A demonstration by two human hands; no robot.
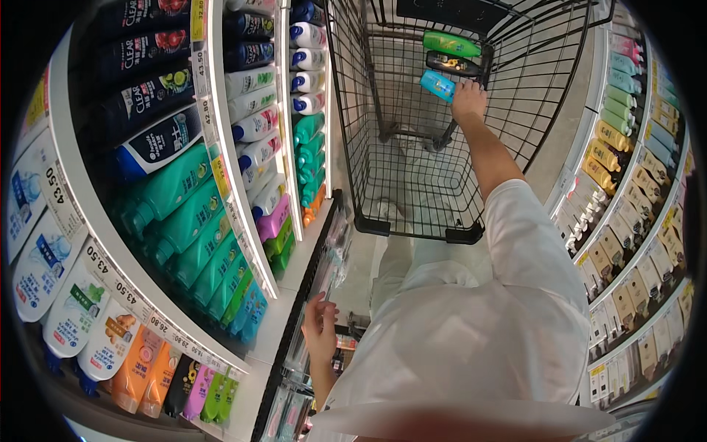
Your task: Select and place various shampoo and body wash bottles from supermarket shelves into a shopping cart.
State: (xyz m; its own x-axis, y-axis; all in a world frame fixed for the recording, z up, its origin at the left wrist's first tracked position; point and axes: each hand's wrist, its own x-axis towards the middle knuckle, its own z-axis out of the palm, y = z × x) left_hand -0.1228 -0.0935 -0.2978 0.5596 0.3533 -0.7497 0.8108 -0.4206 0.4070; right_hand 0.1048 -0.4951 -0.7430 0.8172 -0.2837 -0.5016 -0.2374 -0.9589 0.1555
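Observation:
Far into the black wire shopping cart [364, 166], my right hand [469, 100] grips one end of a blue plastic bottle [437, 85], seemingly shampoo. Beyond it a black bottle with a yellow flower print [452, 63] and a green bottle [452, 43] lie side by side in the cart. My left hand [320, 326] hangs low at my left side, fingers loosely bent and apart, holding nothing. It is nearest to a dark-edged rack of clear-packaged goods [331, 265] along the shelf's end.
On the left, lit shelves hold shampoo bottles, among them teal ones [171, 182], Head & Shoulders bottles [77, 315] and orange bottles [138, 370]. Price strips [127, 290] edge the shelves. To the right, another shelf carries yellow pump bottles [607, 152] and beige bottles [613, 243].

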